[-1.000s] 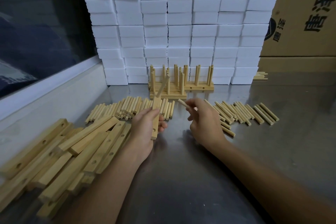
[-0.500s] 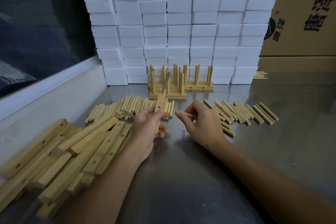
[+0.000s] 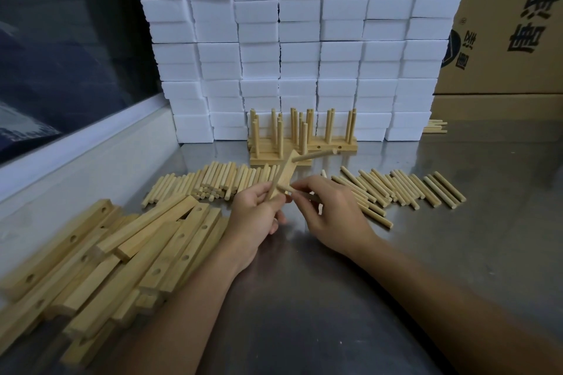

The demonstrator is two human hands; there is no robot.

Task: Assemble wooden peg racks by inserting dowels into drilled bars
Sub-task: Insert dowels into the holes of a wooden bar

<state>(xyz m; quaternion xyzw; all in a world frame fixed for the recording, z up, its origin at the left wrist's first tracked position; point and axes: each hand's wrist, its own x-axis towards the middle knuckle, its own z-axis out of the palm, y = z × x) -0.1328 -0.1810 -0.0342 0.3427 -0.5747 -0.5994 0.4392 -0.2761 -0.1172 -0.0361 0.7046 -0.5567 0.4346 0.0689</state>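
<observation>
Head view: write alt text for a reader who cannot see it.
Over a metal table, a person's left hand holds a drilled wooden bar with one dowel already in it, while the right hand presses a second dowel in. Loose bars, dowels, finished racks and stacked white blocks surround them.

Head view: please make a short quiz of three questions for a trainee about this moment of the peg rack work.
1. True or false: the bar in the left hand already carries one dowel.
2. Which hand brings a second dowel to the bar? A) left B) right
3. Fill in: the finished racks stand in front of a wall of white ____.

Key: 1 true; 2 B; 3 boxes.
</observation>
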